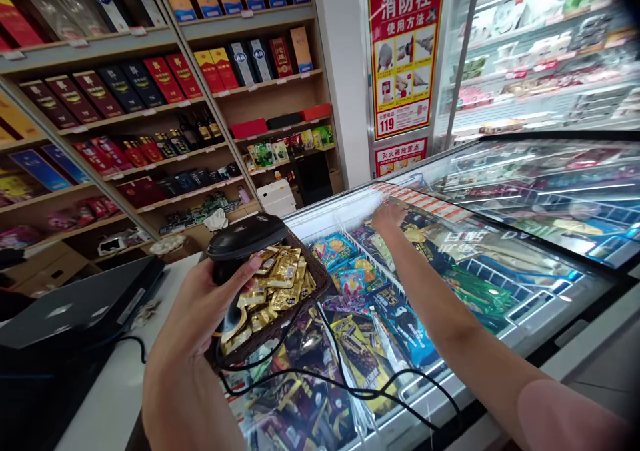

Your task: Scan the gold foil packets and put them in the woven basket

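Observation:
My left hand [200,304] is closed around a black handheld scanner [250,234], its thumb across the front and its other fingers hidden. Right beside it, a brown woven basket [317,274] of gold sachets [285,268] rests over the chest freezer [320,216]. A black cable [360,391] loops from that side over the freezer glass. My right hand [391,215] reaches to the freezer's far side, near an orange-and-white striped strip [425,201]. Its fingers look spread but somewhat blurred; I see nothing held in them. Packaged ice creams [360,344] lie below in wire baskets.
On the left, a dark electronic device [80,304] stands by a white counter [170,291]. Shelves of boxed bottles [165,78] line the back wall. A red poster [406,54] hangs beyond the freezer, with a stocked display cooler [550,58] at right.

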Motion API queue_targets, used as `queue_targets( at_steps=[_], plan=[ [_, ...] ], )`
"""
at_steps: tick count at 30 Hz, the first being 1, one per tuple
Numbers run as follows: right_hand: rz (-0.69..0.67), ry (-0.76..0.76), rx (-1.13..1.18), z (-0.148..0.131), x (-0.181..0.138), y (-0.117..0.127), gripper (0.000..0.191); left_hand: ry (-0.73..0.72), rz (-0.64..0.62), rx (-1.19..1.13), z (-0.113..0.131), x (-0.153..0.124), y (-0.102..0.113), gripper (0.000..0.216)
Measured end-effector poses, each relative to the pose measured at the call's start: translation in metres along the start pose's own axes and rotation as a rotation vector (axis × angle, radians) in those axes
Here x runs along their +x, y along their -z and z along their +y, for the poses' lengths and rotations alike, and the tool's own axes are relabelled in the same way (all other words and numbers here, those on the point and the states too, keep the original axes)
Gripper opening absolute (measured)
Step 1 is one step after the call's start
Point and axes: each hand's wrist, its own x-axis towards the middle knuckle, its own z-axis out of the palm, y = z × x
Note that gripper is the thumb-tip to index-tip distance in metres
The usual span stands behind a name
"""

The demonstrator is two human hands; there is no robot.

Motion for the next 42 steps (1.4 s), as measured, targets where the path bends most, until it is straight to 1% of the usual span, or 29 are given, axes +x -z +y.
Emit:
queue_targets(
  at_steps=[2,4,5,6,7,8,9,10,13,14,16,18,19,21,22,24,26,27,28,30,32,34,35,37,40,42],
  plan=[
    [0.008,0.016,-0.034,-0.024,-0.001,-0.012,0.040,-0.005,0.001,0.002,-0.001,0.001,0.000,0.058],
    [-0.051,0.141,-0.031,-0.055,-0.008,-0.032,0.034,-0.017,-0.003,0.014,-0.001,0.001,0.000,0.056],
    [-0.102,0.251,-0.012,-0.071,-0.014,-0.045,0.036,-0.029,-0.003,0.018,-0.001,0.001,-0.001,0.055],
    [-0.150,0.415,0.009,-0.085,-0.021,-0.058,0.044,-0.043,-0.003,0.022,-0.001,0.001,-0.001,0.054],
    [-0.179,0.546,0.027,-0.098,-0.030,-0.071,0.054,-0.055,-0.005,0.029,0.000,0.000,-0.001,0.053],
    [-0.212,0.631,0.037,-0.107,-0.038,-0.083,0.064,-0.063,-0.010,0.037,0.001,0.000,-0.002,0.052],
    [-0.243,0.669,0.032,-0.113,-0.045,-0.092,0.072,-0.066,-0.019,0.046,0.002,-0.001,-0.002,0.051],
    [-0.298,0.676,0.015,-0.116,-0.050,-0.099,0.078,-0.067,-0.024,0.051,0.002,-0.001,-0.002,0.051],
    [-0.383,0.672,-0.039,-0.116,-0.055,-0.108,0.091,-0.056,-0.029,0.049,0.004,-0.002,-0.003,0.051],
    [-0.375,0.682,-0.050,-0.115,-0.054,-0.108,0.094,-0.056,-0.028,0.044,0.005,-0.002,-0.003,0.051],
    [-0.311,0.710,-0.058,-0.116,-0.051,-0.107,0.098,-0.051,-0.033,0.039,0.004,-0.002,-0.004,0.052],
    [-0.224,0.707,-0.053,-0.120,-0.050,-0.102,0.097,-0.039,-0.037,0.039,0.003,-0.001,-0.004,0.053],
    [-0.189,0.689,-0.050,-0.123,-0.050,-0.098,0.092,-0.030,-0.034,0.037,0.002,0.000,-0.004,0.054],
    [-0.177,0.640,-0.031,-0.127,-0.051,-0.085,0.073,-0.019,-0.025,0.025,0.001,0.001,-0.004,0.056],
    [-0.207,0.612,-0.009,-0.128,-0.051,-0.076,0.059,-0.018,-0.020,0.013,0.000,0.002,-0.004,0.058],
    [-0.324,0.566,0.074,-0.127,-0.050,-0.055,0.032,-0.010,-0.007,-0.012,0.001,0.002,-0.004,0.059],
    [-0.430,0.506,0.190,-0.120,-0.048,-0.032,0.016,0.005,0.014,-0.034,0.002,0.002,-0.004,0.060],
    [-0.462,0.487,0.254,-0.116,-0.046,-0.021,0.014,0.012,0.029,-0.045,0.003,0.002,-0.005,0.060],
    [-0.464,0.470,0.342,-0.110,-0.045,-0.011,0.014,0.016,0.043,-0.055,0.004,0.001,-0.006,0.060],
    [-0.429,0.417,0.515,-0.099,-0.042,0.008,0.017,0.008,0.072,-0.075,0.006,0.000,-0.008,0.059],
    [-0.358,0.308,0.647,-0.089,-0.041,0.023,0.029,-0.011,0.092,-0.091,0.009,-0.001,-0.010,0.059],
    [-0.310,0.237,0.708,-0.082,-0.041,0.036,0.041,-0.025,0.092,-0.097,0.010,-0.001,-0.013,0.059],
    [-0.295,0.220,0.718,-0.078,-0.042,0.041,0.043,-0.030,0.085,-0.094,0.011,-0.001,-0.014,0.059],
    [-0.280,0.213,0.688,-0.073,-0.043,0.051,0.038,-0.036,0.060,-0.079,0.010,-0.001,-0.017,0.058],
    [-0.218,0.191,0.565,-0.066,-0.043,0.061,0.028,-0.046,0.041,-0.051,0.010,0.001,-0.021,0.057],
    [-0.168,0.173,0.491,-0.061,-0.043,0.065,0.027,-0.031,0.027,-0.028,0.011,0.001,-0.024,0.058]
  ],
)
